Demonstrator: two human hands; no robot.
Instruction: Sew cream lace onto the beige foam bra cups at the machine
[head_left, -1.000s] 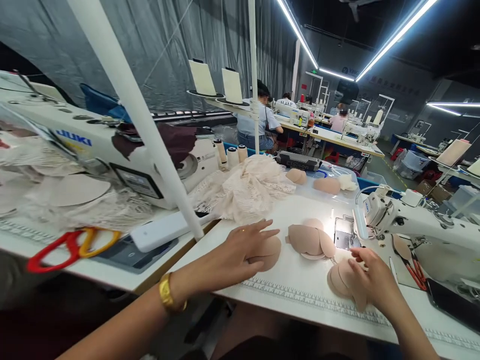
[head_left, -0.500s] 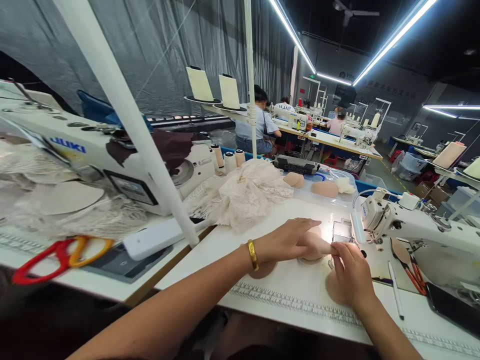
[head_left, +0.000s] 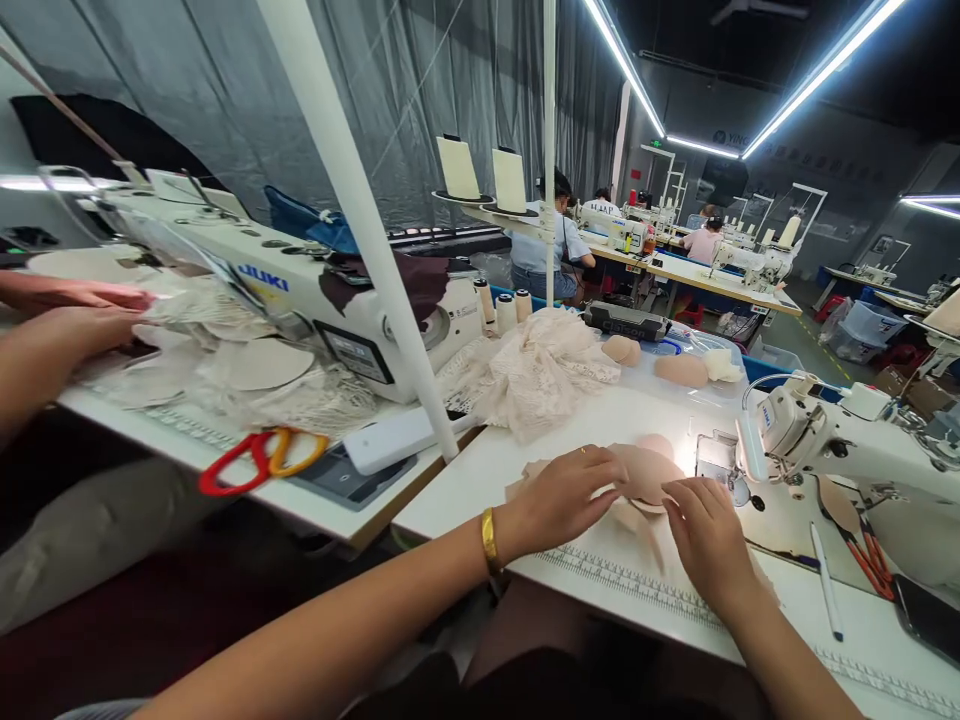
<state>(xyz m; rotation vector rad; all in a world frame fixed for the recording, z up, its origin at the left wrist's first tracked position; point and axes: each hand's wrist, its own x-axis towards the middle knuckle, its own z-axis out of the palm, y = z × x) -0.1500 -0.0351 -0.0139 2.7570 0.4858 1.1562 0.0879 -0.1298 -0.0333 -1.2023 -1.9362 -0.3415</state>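
My left hand [head_left: 566, 495], with a gold bangle at the wrist, lies palm down with fingers curled over the beige foam cups [head_left: 646, 472] stacked on the white sewing table [head_left: 525, 560]. My right hand [head_left: 705, 535] rests on the same stack from the right, fingers closed on the cups' near edge. The white sewing machine [head_left: 840, 440] stands just right of the hands, its lamp lighting the needle plate [head_left: 716, 460].
A heap of cream lace [head_left: 544, 370] lies behind the cups. To the left another person's hands [head_left: 71, 320] work at a JUKI machine [head_left: 300, 300], with red and yellow scissors [head_left: 259, 460] near that table's edge. A white pen [head_left: 825, 580] and red scissors [head_left: 866, 555] lie on the right.
My left hand moved from a single cup on the left onto the middle stack. My right hand left the right-hand cups and joined it there. The cups are now gathered under both hands.
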